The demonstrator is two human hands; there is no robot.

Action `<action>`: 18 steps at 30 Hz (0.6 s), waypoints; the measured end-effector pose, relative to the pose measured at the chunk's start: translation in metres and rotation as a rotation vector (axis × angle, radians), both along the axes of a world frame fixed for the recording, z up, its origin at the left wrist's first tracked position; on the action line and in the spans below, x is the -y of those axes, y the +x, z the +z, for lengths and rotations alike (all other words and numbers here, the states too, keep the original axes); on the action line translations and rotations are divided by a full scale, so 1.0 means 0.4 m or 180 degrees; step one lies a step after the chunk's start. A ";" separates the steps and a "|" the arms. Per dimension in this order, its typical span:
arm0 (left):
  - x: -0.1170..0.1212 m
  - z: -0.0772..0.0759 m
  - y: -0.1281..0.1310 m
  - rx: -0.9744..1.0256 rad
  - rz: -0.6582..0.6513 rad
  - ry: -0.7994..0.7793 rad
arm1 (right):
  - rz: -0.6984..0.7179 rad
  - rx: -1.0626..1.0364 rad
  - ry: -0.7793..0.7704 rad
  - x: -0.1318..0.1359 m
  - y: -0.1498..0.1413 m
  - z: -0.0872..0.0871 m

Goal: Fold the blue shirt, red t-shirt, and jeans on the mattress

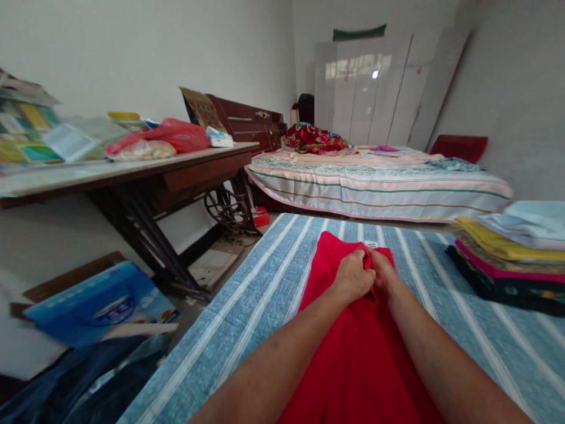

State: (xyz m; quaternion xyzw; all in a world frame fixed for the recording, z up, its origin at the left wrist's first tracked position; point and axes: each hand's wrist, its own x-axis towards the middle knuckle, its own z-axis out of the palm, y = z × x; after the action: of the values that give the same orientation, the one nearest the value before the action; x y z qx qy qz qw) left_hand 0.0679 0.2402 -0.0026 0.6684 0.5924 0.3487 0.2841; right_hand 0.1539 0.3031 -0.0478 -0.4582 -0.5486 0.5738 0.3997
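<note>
A red garment [353, 365] lies lengthwise in front of me on the blue-and-white striped bedspread [256, 306]. My left hand [353, 275] has its fingers closed on the fabric near the garment's far end. Close beside it, my right hand [383, 272] pinches the same gathered part, its fingertips partly hidden by folds and by the left hand. Between the hands the cloth is bunched and forms a small opening. A small white label [371, 244] with dark print shows just beyond the fingers. The near end of the garment runs out of view.
To the right sits a stack of folded clothes [507, 259]. Along the left wall, a sewing machine table [212, 156] carries a red plastic bag [180, 135]. Below it are a blue carton [106, 303] and dark clothing [88, 383]. A second bed [375, 188] stands ahead.
</note>
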 end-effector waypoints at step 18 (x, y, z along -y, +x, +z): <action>-0.090 -0.079 -0.202 -0.1770 0.0394 -0.0041 | -0.0699 -0.0785 -0.0737 0.006 0.050 -0.028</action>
State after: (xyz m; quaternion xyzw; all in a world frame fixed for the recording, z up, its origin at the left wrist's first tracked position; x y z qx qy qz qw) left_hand -0.0127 0.2762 -0.0341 0.6991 0.6895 0.1649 0.0931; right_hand 0.1739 0.3007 -0.0590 -0.4845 -0.3725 0.6378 0.4687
